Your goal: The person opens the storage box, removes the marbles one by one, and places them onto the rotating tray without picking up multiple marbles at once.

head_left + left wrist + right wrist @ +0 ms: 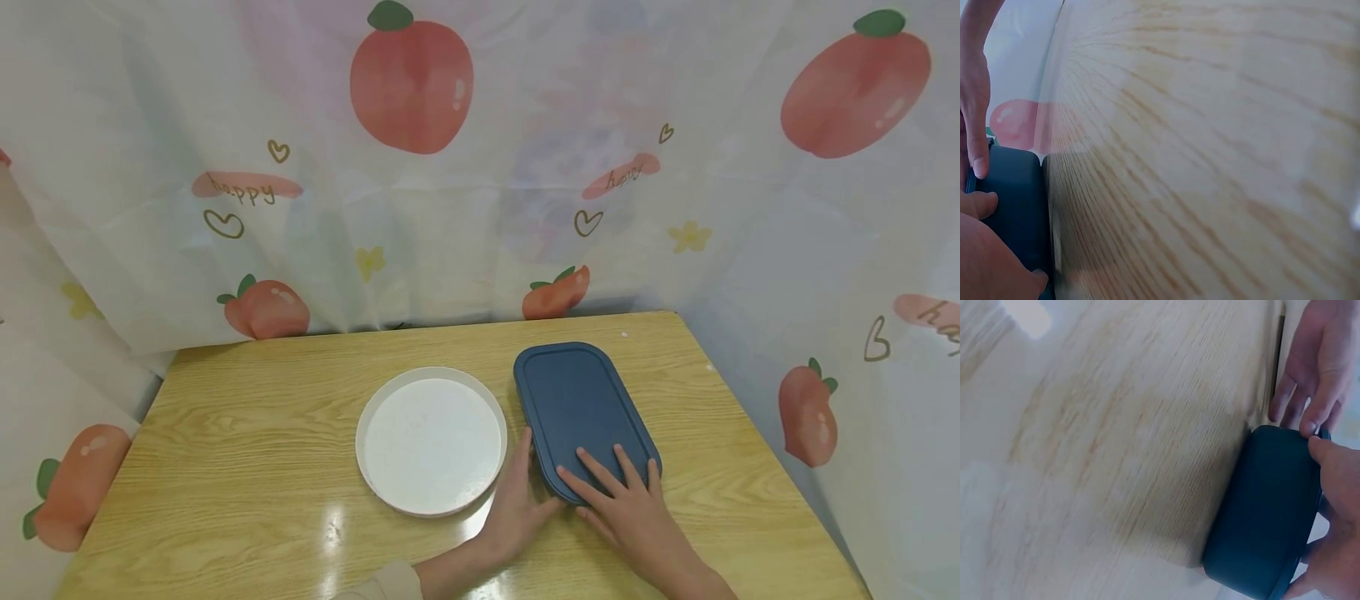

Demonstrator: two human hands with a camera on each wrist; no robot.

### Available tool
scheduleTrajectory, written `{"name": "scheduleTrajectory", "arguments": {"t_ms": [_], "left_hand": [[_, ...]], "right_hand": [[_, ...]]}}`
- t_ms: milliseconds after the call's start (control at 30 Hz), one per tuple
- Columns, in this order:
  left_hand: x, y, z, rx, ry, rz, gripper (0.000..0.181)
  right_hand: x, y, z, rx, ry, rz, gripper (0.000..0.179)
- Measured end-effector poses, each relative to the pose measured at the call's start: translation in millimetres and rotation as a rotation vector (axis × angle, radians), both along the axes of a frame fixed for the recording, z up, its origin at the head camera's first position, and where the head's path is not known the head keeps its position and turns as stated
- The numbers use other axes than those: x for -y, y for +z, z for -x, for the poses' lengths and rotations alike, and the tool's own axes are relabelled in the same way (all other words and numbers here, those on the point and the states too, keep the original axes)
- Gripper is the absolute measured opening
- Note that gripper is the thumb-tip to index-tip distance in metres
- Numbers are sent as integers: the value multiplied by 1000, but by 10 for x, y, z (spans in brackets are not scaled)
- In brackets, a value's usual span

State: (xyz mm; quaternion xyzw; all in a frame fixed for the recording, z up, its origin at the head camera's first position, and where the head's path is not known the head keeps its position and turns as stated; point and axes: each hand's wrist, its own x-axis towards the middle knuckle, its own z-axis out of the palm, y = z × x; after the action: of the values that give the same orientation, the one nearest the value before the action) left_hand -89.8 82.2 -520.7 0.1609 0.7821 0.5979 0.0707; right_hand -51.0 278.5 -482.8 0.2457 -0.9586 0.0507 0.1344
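Observation:
A dark blue rectangular container with a lid [573,396] stands on the table, long side running away from me. My left hand [513,504] holds its near left corner, fingers along the left wall and thumb at the near end. Over the near part of the lid, my right hand [637,521] rests with fingers spread and fairly straight, its thumb at the near rim. The container's side wall [1257,512] shows in the right wrist view, both hands at its rim. Left of it lies a round white tray [431,442] with a low rim. The container's contents are hidden.
The wooden table [255,442] extends left of the tray and right of the container. A white curtain [480,225] printed with fruit hangs behind the table and along both sides. Light glares off the table's near edge.

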Motion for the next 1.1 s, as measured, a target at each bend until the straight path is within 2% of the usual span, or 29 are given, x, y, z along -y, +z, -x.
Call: {"name": "scheduleTrajectory", "arguments": {"t_ms": [167,433,733,833,933,1100], "left_hand": [[5,2,1,8,-8,-2,100],[13,10,9,1,-21,3,100],[32,7,22,34,-50,-45,103],[31,-1,19,32,-62,-102,108],[35,-5,11,39,-71,-145,110],[36,0,15,51,-69,-143,111]], "right_hand": [[7,7,-4,-23,9,-11,66],[-1,46,2,19,-5,33,64],[-29,104,3,76,-12,107,60],[-44,171,-6,138,-29,167,59],[-65,246,-16,209,-47,279,57],[-116,307,-14,238,-44,464,55]]}}
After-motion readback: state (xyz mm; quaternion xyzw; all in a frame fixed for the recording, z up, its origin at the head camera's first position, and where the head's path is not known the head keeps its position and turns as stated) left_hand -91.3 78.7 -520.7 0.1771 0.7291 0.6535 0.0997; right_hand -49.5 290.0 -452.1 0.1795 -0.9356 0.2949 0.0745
